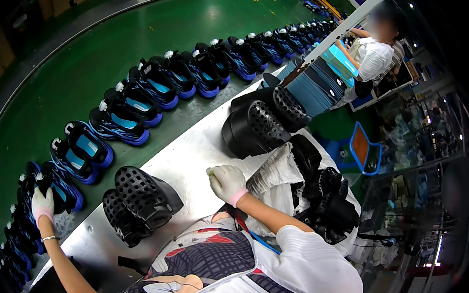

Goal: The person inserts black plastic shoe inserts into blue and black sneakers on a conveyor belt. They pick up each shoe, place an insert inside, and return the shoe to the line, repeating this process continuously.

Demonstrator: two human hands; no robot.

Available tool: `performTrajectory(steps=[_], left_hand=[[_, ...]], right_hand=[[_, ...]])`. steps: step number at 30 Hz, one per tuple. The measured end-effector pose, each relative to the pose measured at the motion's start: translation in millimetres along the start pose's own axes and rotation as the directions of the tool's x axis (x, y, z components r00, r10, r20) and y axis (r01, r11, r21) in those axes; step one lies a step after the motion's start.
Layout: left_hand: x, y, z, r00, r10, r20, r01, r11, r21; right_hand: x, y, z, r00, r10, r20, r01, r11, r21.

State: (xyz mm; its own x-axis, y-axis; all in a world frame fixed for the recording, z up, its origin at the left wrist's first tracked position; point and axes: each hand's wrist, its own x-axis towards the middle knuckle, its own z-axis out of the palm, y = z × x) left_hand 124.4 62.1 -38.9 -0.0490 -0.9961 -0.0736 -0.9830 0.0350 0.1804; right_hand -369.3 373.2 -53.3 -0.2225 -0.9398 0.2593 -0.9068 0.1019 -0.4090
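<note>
My left hand (43,204), in a white glove, reaches out to the near end of a line of sneakers. Its fingers close on the collar of a black and blue sneaker (67,189) with a bright blue insole; the fingertips are partly hidden. My right hand (227,183), also gloved, is curled into a fist above the metal table (189,156). Whatever it may hold is hidden by the fingers. Between my hands stand black plastic shoe-shaped shells with round holes (143,197). More such perforated shells (258,127) stand beyond my right hand.
Black and blue sneakers (205,71) in pairs curve along a green conveyor (116,35). Right of my right hand are crumpled white sheeting (276,175) and a black heap (327,202). Farther off are stacked blue-grey sheets (312,92), a blue-framed chair (360,149) and a person (375,55).
</note>
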Motion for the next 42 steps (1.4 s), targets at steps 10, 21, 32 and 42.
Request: performTrajectory(steps=[10,21,32,42], left_hand=[[5.6,-23.3,46.7,0.969,-0.139,0.205,0.181,0.963,-0.2],[14.0,75.6,55.1,0.992,-0.017,0.122,0.043,0.976,-0.214],[-17.8,56.2,16.8,0.995,-0.072,0.068,0.082,0.986,-0.148],[-31.2,37.6,-3.7,0.901,-0.421,0.104,0.43,0.897,-0.096]], right_hand=[[6.4,2.3,-1.0,1.0,0.008,0.025,-0.008,1.0,0.009],[4.5,3.1,2.0,1.0,0.009,0.006,-0.009,1.0,-0.014],[-1.7,2.2,23.9,0.999,-0.033,-0.043,0.037,0.994,0.106],[18.5,-2.4,-3.4,0.984,0.068,0.166,-0.08,0.995,0.065]])
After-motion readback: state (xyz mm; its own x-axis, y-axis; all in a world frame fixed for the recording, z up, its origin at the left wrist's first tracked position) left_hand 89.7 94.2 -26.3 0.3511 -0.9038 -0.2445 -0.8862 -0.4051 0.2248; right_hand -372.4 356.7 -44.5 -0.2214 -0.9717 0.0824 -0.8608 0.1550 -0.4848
